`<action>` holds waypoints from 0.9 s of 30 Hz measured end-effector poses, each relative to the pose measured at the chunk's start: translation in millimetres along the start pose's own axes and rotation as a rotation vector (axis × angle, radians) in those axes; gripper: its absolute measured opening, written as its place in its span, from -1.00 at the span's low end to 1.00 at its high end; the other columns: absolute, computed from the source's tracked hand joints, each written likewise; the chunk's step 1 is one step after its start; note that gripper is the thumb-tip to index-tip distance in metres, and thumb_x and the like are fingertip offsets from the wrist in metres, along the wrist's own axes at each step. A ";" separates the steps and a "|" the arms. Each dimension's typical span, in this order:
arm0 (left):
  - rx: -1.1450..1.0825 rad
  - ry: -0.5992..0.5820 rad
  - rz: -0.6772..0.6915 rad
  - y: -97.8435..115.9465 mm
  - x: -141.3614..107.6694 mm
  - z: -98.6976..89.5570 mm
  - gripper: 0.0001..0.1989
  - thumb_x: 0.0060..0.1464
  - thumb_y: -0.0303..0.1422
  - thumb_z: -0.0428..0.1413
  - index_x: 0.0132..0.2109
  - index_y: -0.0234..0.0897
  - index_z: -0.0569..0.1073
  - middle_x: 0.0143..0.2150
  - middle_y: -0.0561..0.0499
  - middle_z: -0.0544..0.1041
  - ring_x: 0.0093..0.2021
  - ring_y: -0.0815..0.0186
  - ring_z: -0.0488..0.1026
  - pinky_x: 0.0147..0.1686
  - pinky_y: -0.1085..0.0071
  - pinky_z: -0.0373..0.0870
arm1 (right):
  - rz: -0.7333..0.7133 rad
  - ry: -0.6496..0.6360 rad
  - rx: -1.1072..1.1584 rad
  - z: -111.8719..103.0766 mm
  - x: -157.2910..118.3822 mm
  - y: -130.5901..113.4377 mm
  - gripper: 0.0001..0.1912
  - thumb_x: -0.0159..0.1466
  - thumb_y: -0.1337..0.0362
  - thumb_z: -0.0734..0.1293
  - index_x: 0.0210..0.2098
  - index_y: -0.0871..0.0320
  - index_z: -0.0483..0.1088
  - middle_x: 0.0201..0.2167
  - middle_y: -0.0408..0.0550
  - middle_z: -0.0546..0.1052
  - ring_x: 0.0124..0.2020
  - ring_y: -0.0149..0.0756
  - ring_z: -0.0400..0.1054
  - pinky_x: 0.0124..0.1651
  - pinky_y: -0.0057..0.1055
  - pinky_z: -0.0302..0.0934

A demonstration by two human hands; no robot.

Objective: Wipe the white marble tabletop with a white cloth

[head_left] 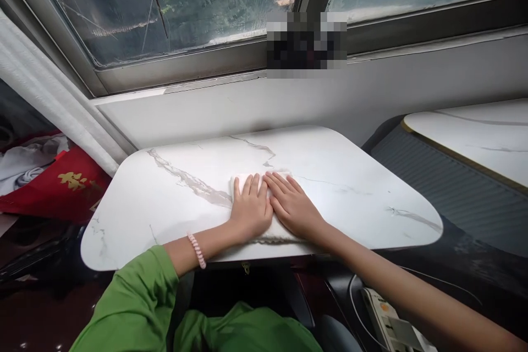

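Observation:
A folded white cloth (277,234) lies on the white marble-patterned tabletop (330,159), near its front edge. My left hand (251,206) rests flat on the cloth's left part, fingers stretched forward. Beside it, my right hand (293,204) presses flat on the right part, fingers pointing forward and left. The two hands touch or nearly touch at the thumbs. Much of the cloth is hidden beneath them. A pink coiled band (197,250) circles my left wrist.
A window (185,60) and white wall stand behind the table. At left are a white curtain (53,71) and a red bag (61,181). Another marble-patterned top (487,132) is at right. A power strip (391,322) with a cable sits below, lower right.

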State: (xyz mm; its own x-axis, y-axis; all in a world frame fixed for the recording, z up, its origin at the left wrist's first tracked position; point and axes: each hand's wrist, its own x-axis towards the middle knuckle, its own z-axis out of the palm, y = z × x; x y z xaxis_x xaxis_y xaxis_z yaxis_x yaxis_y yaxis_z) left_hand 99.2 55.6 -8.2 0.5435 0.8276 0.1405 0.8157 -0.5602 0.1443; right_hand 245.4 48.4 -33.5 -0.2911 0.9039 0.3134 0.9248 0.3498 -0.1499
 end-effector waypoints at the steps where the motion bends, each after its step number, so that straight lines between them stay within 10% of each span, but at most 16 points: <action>1: -0.002 -0.006 0.015 4.8 -7.8 -1.1 -0.48 0.30 -0.31 -0.27 0.32 -0.41 0.12 0.39 -0.18 0.05 0.39 0.10 -0.07 0.34 -0.07 -0.25 | -0.002 0.002 -0.001 -2.5 -9.1 -3.0 -0.42 0.34 0.28 -0.04 0.31 0.26 0.09 0.30 0.06 0.20 0.34 -0.19 -0.01 0.33 -0.05 -0.09; 16: -0.038 -0.080 0.077 7.5 -34.0 -11.1 -0.46 0.27 -0.32 -0.26 0.33 -0.42 0.10 0.40 -0.19 0.02 0.40 0.10 -0.09 0.34 -0.07 -0.22 | 0.005 0.016 -0.029 -6.4 -32.2 -24.3 -0.39 0.31 0.29 -0.02 0.34 0.21 0.03 0.30 0.07 0.21 0.34 -0.18 -0.01 0.31 -0.01 -0.06; 27: -0.034 -0.078 -0.140 -87.1 32.8 -15.0 -0.50 0.25 -0.38 -0.23 0.30 -0.32 0.14 0.38 -0.09 0.11 0.38 0.22 -0.03 0.34 0.02 -0.23 | 0.037 -0.060 0.039 27.5 92.2 -37.3 -0.43 0.31 0.33 -0.03 0.26 0.33 0.17 0.30 0.09 0.20 0.33 -0.18 0.00 0.34 -0.09 -0.15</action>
State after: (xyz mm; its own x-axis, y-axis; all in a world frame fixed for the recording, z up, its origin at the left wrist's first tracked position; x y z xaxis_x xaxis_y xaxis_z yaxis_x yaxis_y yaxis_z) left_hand 43.0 130.9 -1.5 0.4402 0.8970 0.0401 0.8779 -0.4394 0.1903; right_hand 177.3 125.5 -24.8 -0.2718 0.9293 0.2499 0.9252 0.3238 -0.1977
